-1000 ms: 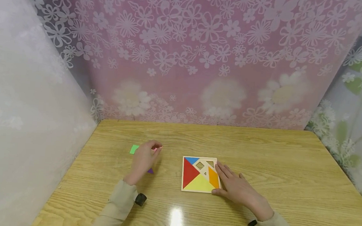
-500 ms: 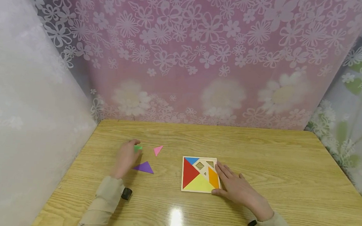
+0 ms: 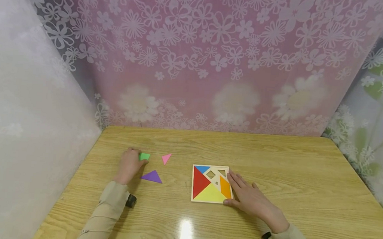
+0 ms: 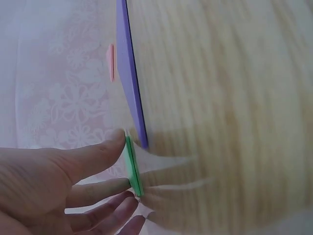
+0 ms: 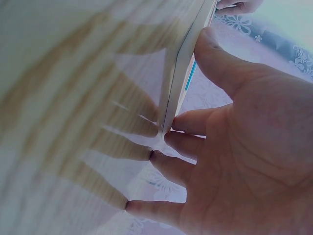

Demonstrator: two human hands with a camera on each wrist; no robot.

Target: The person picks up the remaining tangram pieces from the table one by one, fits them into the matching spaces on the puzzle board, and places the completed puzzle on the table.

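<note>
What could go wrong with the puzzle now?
Maybe three things:
1. The green piece is thin and flat, so it might slip from the left hand.
2. The purple triangle lies close by, so that hand could knock it.
3. The right hand is against the right side of the board; a hard push there might slide it.

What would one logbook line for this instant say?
left hand: pinches flat green piece | right hand: touches edge of square wooden puzzle board | on wooden tabletop: flat pink triangle, flat purple triangle
</note>
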